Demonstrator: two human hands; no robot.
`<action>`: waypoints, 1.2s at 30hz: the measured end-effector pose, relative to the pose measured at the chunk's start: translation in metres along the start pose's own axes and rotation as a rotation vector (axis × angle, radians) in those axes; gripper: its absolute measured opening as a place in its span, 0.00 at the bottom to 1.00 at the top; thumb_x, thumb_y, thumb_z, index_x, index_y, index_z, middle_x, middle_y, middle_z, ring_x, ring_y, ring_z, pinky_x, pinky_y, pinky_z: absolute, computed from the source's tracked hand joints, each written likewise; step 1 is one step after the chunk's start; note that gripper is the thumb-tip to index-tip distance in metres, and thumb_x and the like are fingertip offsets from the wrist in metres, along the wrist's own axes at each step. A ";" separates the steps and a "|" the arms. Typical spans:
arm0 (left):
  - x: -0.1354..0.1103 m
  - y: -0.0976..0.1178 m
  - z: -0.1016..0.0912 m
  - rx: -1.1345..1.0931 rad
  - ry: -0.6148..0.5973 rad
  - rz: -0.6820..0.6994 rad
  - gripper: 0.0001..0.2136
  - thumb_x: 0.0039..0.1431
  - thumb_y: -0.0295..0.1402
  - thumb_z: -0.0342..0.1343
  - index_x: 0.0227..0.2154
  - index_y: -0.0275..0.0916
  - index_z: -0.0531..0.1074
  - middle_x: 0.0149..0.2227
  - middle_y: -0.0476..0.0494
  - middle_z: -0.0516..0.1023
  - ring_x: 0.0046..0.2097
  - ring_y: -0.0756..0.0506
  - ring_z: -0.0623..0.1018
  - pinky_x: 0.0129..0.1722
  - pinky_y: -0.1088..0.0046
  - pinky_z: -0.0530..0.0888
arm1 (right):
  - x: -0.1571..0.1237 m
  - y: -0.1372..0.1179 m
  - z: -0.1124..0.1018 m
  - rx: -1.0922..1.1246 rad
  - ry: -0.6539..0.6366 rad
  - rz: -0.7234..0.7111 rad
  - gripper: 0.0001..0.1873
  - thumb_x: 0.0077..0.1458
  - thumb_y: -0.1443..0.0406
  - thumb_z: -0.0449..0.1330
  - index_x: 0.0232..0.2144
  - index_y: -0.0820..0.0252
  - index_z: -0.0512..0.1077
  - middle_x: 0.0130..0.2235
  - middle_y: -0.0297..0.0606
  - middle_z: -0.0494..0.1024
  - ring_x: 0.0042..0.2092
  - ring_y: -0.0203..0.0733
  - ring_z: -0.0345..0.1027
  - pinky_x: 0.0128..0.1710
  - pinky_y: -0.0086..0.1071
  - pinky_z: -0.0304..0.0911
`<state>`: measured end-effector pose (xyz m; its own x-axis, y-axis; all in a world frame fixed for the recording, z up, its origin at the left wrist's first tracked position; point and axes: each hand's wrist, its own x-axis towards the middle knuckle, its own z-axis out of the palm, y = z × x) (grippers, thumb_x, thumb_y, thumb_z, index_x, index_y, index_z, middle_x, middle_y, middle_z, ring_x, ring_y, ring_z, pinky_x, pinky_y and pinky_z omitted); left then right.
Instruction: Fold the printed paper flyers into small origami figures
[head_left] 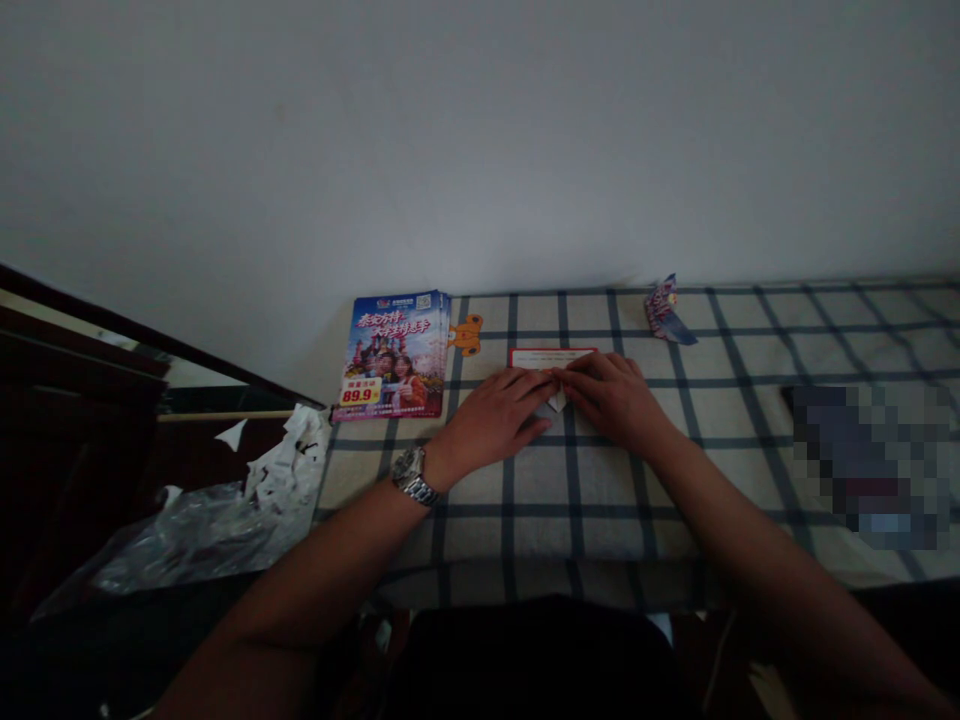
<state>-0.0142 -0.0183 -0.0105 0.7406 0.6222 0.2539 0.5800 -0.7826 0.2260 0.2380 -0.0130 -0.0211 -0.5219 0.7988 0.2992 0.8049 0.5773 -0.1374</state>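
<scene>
A partly folded sheet of paper (555, 354) lies on the checked tablecloth in front of me, its far edge bordered in red with small print. A pale folded corner pokes out between my fingers. From the left, my left hand (487, 415), with a metal watch at its wrist, presses on the paper with its fingers together and its thumb nearer me. My right hand (619, 400) meets it from the other side, fingertips closed on the folded part. Both hands cover much of the sheet, so the exact fold is hidden.
A stack of printed flyers (394, 360) lies to the left, beside a bear picture (465, 335). Near the wall stands a folded paper piece (666, 315). A blurred-out item (862, 470) lies at right. Paper scraps (289, 465) and a clear plastic bag (195, 535) are beyond the left edge.
</scene>
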 end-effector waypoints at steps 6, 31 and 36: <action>-0.004 -0.006 0.001 -0.059 0.018 0.060 0.23 0.74 0.41 0.53 0.67 0.40 0.64 0.65 0.38 0.69 0.66 0.38 0.69 0.67 0.53 0.69 | 0.001 -0.004 -0.004 -0.053 -0.031 0.002 0.20 0.72 0.59 0.54 0.60 0.51 0.75 0.53 0.45 0.78 0.52 0.54 0.66 0.49 0.45 0.59; -0.008 -0.013 0.001 -0.076 -0.008 0.136 0.18 0.75 0.42 0.51 0.62 0.43 0.71 0.70 0.40 0.66 0.72 0.42 0.64 0.72 0.52 0.64 | -0.003 0.000 0.000 -0.032 -0.029 -0.014 0.19 0.71 0.59 0.56 0.60 0.50 0.75 0.54 0.45 0.78 0.53 0.55 0.66 0.50 0.47 0.60; -0.010 -0.016 -0.002 -0.071 -0.033 0.161 0.20 0.74 0.42 0.52 0.64 0.44 0.69 0.72 0.40 0.62 0.74 0.42 0.60 0.73 0.53 0.62 | -0.003 0.001 0.002 -0.041 -0.025 -0.016 0.19 0.71 0.58 0.55 0.60 0.50 0.75 0.54 0.45 0.78 0.53 0.55 0.66 0.49 0.46 0.60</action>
<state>-0.0312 -0.0120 -0.0142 0.8336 0.4867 0.2613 0.4281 -0.8681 0.2513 0.2402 -0.0144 -0.0242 -0.5411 0.7939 0.2772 0.8071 0.5829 -0.0939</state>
